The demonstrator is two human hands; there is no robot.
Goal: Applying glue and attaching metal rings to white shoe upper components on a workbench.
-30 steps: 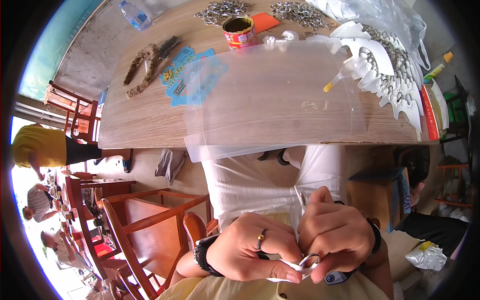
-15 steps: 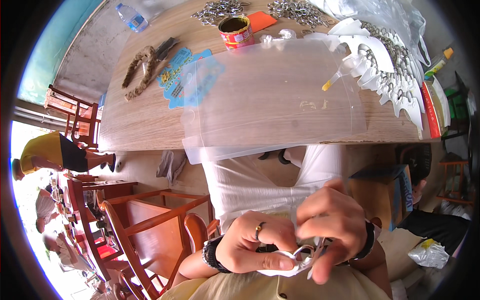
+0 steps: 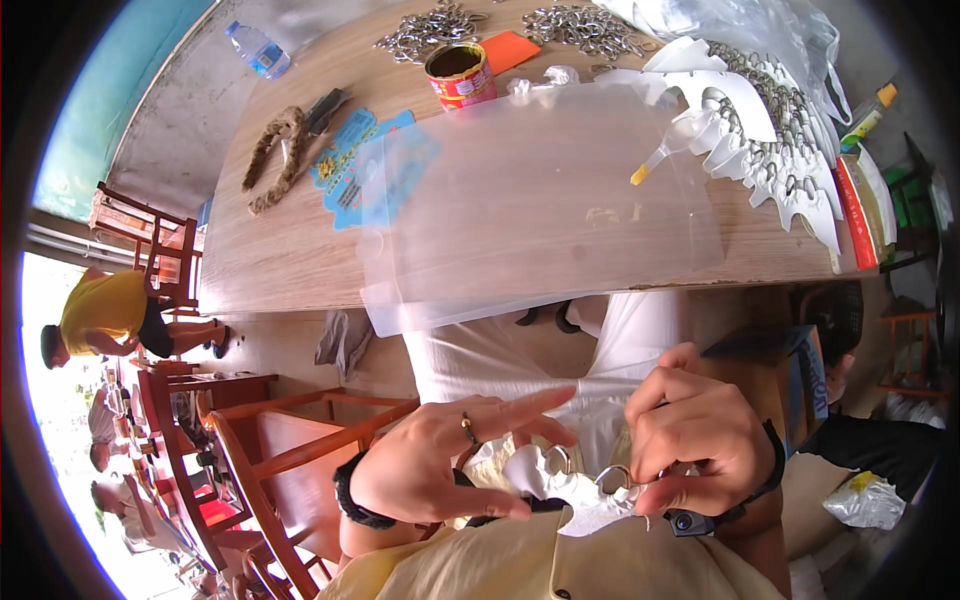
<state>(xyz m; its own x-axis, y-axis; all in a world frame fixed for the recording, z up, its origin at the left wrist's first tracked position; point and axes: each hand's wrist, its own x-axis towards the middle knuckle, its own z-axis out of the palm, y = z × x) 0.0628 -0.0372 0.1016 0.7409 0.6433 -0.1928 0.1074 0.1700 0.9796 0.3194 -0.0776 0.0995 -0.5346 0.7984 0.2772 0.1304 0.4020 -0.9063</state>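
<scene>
A white cut-out piece [image 3: 585, 500] with metal rings [image 3: 612, 478] is held in the lap, well below the wooden surface [image 3: 300, 250]. It is pinched by the right hand [image 3: 700, 440]. The left hand [image 3: 440, 465], closed half a second earlier, is now spread, fingers extended.

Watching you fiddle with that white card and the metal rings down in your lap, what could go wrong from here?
The white card piece sits over the lap, not over the table, so a metal ring slipping from the right hand could drop to the floor. The left hand has its fingers spread, touching the card only lightly, so the thin card might bend or tear. The clear plastic sheet overhangs the table edge and might slide off.
</scene>
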